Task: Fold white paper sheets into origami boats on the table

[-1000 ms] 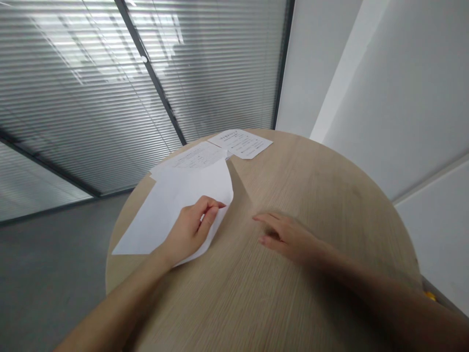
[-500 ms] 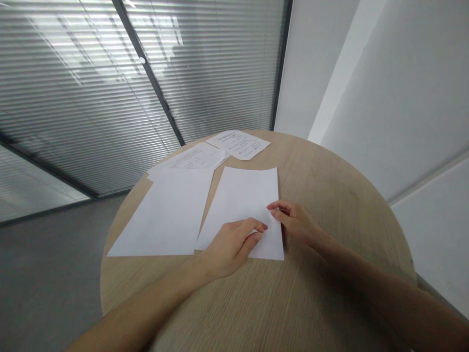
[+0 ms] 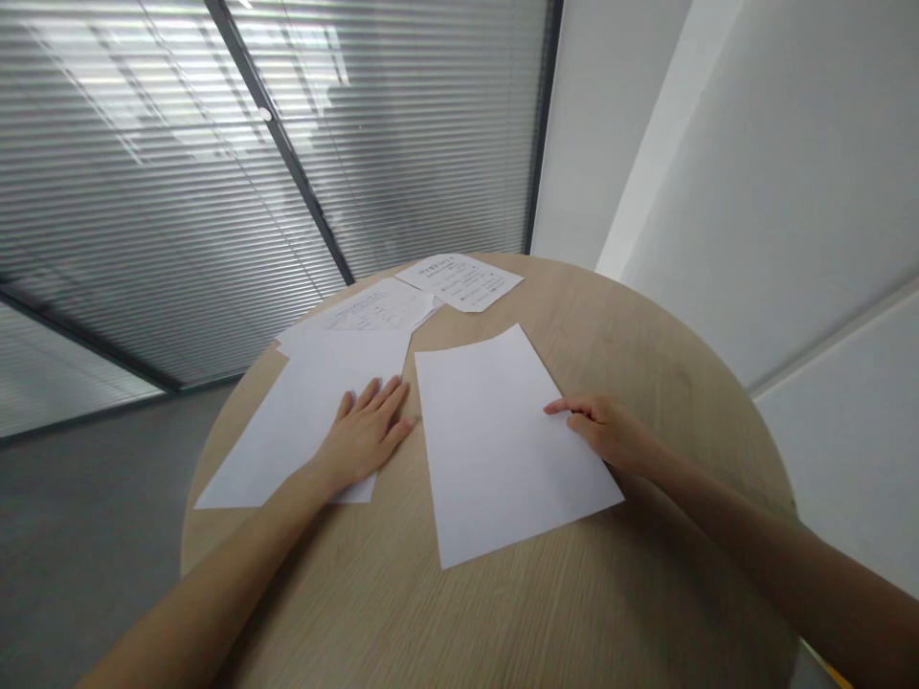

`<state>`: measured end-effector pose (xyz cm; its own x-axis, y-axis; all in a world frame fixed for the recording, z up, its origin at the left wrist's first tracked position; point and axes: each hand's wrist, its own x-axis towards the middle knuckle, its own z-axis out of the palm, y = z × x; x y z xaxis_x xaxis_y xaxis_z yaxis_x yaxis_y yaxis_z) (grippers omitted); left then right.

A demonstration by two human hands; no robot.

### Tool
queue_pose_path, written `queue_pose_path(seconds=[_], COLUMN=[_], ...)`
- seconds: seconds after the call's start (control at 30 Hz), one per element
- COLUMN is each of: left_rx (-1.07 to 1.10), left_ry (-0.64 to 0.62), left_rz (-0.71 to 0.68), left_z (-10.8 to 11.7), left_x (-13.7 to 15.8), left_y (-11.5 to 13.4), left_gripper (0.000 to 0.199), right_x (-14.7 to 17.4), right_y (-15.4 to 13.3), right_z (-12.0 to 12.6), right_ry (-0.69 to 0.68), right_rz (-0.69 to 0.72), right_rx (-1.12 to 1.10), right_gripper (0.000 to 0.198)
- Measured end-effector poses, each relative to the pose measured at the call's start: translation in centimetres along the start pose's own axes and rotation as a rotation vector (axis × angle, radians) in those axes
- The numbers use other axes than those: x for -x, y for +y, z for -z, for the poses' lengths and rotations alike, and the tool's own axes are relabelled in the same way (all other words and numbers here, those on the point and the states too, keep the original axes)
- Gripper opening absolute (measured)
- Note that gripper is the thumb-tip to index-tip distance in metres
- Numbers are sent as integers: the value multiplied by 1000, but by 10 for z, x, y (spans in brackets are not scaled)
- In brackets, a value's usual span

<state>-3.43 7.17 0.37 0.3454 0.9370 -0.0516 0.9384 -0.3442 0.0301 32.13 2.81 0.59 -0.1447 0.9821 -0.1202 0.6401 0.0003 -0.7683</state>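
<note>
My left hand (image 3: 366, 435) lies flat with fingers spread, palm down on a blank white sheet of paper (image 3: 302, 421) on the left, its thumb reaching past that sheet's right edge. A second blank sheet of paper (image 3: 503, 459) sits to the right, turned at an angle, its far edge slightly bowed. My right hand (image 3: 599, 426) grips this second sheet at its right edge, index finger and thumb showing on top. The other fingers are curled and partly hidden.
The round wooden table (image 3: 646, 364) carries everything. At its far side lie printed sheets (image 3: 459, 280) and more printed papers (image 3: 380, 306), partly under the left blank sheet. Behind stand a glass partition with blinds (image 3: 431, 144) and a white wall (image 3: 790, 191).
My left hand has moved left from the right sheet onto the left one and flattened out. The right sheet has turned and shifted toward me and to the right, with my right hand at its edge.
</note>
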Motion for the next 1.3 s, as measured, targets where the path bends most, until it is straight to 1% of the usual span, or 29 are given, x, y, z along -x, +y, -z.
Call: queue_pose_path(seconds=[0.1, 0.23, 0.37, 0.47, 0.5, 0.53, 0.6, 0.67, 0.73, 0.8, 0.83, 0.9, 1.0, 1.13, 1.3], left_rx=[-5, -20, -54, -66, -65, -54, -33, -14, 4, 16, 19, 17, 22, 6, -14], left_ry=[-41, -22, 37, 138, 159, 155, 119, 75, 51, 18, 9, -13, -49, -63, -10], left_rz=[14, 11, 19, -4, -42, -108, -269, -390, -437, -462, -465, -482, -499, -488, -388], left_z=[1, 1, 1, 4, 6, 8, 10, 10, 8, 5, 4, 1, -2, -4, -7], left_x=[1, 1, 2, 5, 6, 8, 11, 11, 8, 1, -3, -10, -17, -22, -40], left_y=[-2, -8, -12, -1, 6, 14, 32, 50, 65, 74, 77, 81, 84, 81, 64], left_gripper=[69, 65, 64, 71, 74, 76, 77, 86, 94, 99, 101, 105, 107, 107, 105], right_x=[3, 6, 8, 12, 13, 14, 14, 10, 2, -9, -15, -26, -36, -35, -27], right_y=[2, 6, 5, 1, 0, -1, -3, -5, -8, -11, -12, -12, -9, -2, 3], right_z=[1, -2, -5, -5, -4, -3, -2, -4, -9, -19, -24, -36, -46, -46, -41], right_ry=[29, 65, 86, 134, 166, 201, 265, 285, 237, 125, 57, -51, -114, -124, -121], right_rz=[24, 71, 85, 123, 134, 145, 185, 274, 406, 533, 581, 619, 638, 643, 628], right_rx=[56, 78, 124, 211, 249, 288, 356, 416, 477, 542, 572, 622, 672, 698, 687], right_gripper=[46, 42, 39, 34, 33, 32, 32, 42, 61, 83, 91, 100, 104, 107, 108])
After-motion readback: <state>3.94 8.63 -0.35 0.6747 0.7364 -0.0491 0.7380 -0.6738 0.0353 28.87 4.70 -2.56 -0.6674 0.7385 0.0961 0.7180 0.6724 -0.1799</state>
